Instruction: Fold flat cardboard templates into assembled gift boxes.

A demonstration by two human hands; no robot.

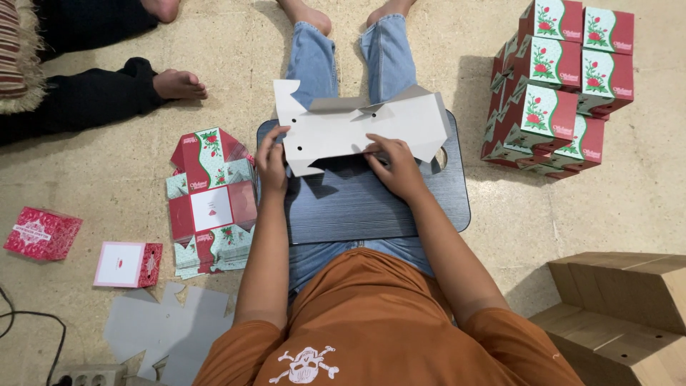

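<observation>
Centre of frame, on my lap: dark ribbed lap board [371, 207] across my legs, with the unfolded grey box blank [361, 125] lying white-side up on it, top edge hanging past the board toward my knees. Left hand [271, 161] is pinched on the blank's lower-left edge, thumb on top; right hand [396, 164] has its fingers pressing down on the lower middle of the blank, near a flap that is part-raised along the top. Hands are apart, both on the card, neither closed around it. Left of the board, on the floor: stack of flat printed blanks [211, 204] in red, white and teal, fanned a bit. Lower left: small red patterned box [41, 233], a pink-and-white box [128, 264], loose grey blank [168, 332], and a power strip [89, 375] at the bottom edge. Upper right: pile of finished boxes [561, 86]. Lower right: brown cardboard pieces [622, 307]. Someone else's bare foot [179, 84] sits at upper left. Risks as I read it: blank overhangs the board, so a hard press could crease it off the score line; thin card may tear at the notches; the board rests only on my legs and could tip; the fanned stack is close to my left elbow and could scatter.
</observation>
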